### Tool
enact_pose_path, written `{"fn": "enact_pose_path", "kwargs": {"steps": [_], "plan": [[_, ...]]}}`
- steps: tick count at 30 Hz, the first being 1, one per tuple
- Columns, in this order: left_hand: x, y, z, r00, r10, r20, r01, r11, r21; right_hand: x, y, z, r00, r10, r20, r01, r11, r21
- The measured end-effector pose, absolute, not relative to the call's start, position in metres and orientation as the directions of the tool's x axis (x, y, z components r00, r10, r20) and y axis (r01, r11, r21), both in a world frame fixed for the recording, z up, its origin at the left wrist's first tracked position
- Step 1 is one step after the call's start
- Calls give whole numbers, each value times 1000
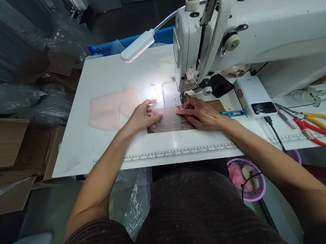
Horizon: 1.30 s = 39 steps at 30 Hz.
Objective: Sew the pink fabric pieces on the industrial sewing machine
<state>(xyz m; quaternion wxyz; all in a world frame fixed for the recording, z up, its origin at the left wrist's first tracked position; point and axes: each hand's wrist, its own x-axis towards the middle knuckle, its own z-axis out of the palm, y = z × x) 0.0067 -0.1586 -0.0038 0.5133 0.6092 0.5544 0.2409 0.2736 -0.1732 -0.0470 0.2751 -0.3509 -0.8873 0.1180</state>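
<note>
Lying on white table: brown sheet under right hand; cardboard alongside.

The right hand partly hides the brown sheet; the sewing machine is cropped at right.

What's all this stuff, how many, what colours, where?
table: 1, white, centre
sheet: 1, translucent and brown, on table
panel: 1, pink, table's left
sewing machine: 1, white, upper right
lamp: 1, white, beside machine
ruler: 1, black, near edge
device: 1, white, right
small tool: 1, blue, beside device
scissors: count unclear, red and orange, right
basket: 1+, purple, below table
boxes: several, brown, left
plastic wrap: several, clear, left
left hand: 1, bare, at sheet
right hand: 1, bare, on sheet
</note>
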Motion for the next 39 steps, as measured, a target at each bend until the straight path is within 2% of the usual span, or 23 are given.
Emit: {"fn": "enact_pose_path", "kwargs": {"steps": [4, 11, 18, 25, 32, 39], "plan": [[7, -157, -8, 219, 953, -210, 398, 109, 911, 272, -172, -51, -594, 687, 418, 592, 725, -351], [10, -151, -19, 297, 954, -30, 325, -72, 943, 279, -172, -48, -599, 688, 410, 538, 725, -430], [14, -153, -14, 215, 971, -106, 409, 9, 912, 278, -171, -49, -579, 720, 382, 559, 692, -457], [6, -155, -16, 280, 955, -97, 411, -28, 911, 278, -173, -43, -563, 736, 377, 553, 674, -490], [6, -157, -17, 304, 949, -79, 426, -62, 903, 277, -172, -47, -580, 722, 377, 570, 690, -445], [8, -159, -16, 297, 952, -69, 451, -76, 889, 277, -173, -48, -579, 732, 359, 575, 679, -456]]}}
